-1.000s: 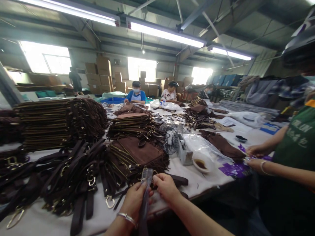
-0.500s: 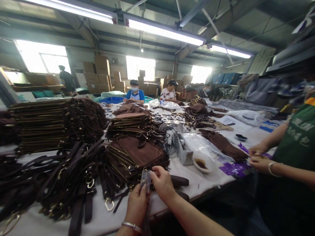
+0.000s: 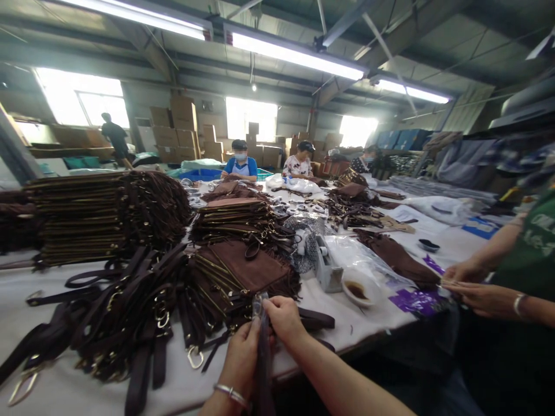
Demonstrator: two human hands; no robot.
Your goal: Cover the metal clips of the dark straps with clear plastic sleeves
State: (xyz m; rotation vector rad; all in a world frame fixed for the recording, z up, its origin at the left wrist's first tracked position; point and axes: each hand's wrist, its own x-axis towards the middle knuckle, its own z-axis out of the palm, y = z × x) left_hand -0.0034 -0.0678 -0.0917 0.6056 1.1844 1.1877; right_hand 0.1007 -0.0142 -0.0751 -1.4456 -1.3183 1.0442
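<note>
Near the table's front edge, both of my hands meet at a dark strap [image 3: 264, 364] covered in thin clear plastic [image 3: 259, 301]. My left hand [image 3: 243, 349] is closed round the strap just below its upper end. With thumb and fingers pinched, my right hand [image 3: 284, 320] grips the plastic beside that end. The strap hangs down past the table edge. Just beyond lie brown fringed suede pouches [image 3: 245, 266] with gold zips. To the left is a heap of dark brown straps [image 3: 125, 312] with gold-coloured clasps.
A tall stack of pouches [image 3: 78, 214] stands at left. A grey tape dispenser [image 3: 328, 268] and a white bowl [image 3: 358, 289] of brown liquid sit right of my hands. At far right, a co-worker's hands [image 3: 485, 294] work near purple plastic [image 3: 414, 300]. Other people sit across the table.
The plastic-covered end in my hands has turned and its metal clasp no longer shows clearly. My hands stay close together. The co-worker's hands at right have shifted slightly apart.
</note>
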